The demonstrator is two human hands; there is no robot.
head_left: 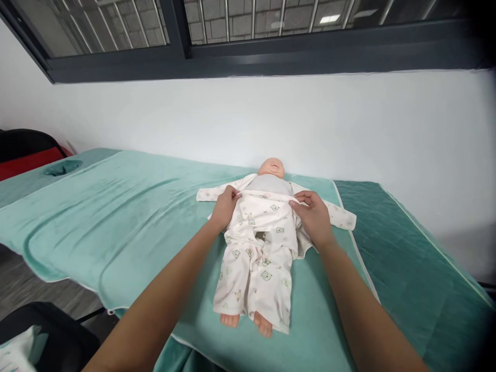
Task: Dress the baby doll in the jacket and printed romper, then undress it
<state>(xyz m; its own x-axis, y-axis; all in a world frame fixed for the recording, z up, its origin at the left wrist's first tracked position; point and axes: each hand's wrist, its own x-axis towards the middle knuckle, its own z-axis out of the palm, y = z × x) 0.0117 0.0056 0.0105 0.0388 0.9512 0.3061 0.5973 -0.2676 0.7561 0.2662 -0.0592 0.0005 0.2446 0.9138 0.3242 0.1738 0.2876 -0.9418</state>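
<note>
Left hand (225,207) and right hand (314,216) pinch the waistband (265,196), left and right; uneven pull could skew the printed trousers (267,271) on the doll (272,168).

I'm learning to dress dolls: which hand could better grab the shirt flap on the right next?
Probably the right hand: it's beside the shirt flap. The left hand is across the doll; both hold the waistband.

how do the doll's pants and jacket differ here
The pants run down the doll; the jacket spreads its sleeves sideways. Feet show below the pants, nothing at the jacket's cuffs. The left hand and right hand pinch the pants' top edge; the jacket's cuffs lie free. Both garments are pale with small prints.
</note>
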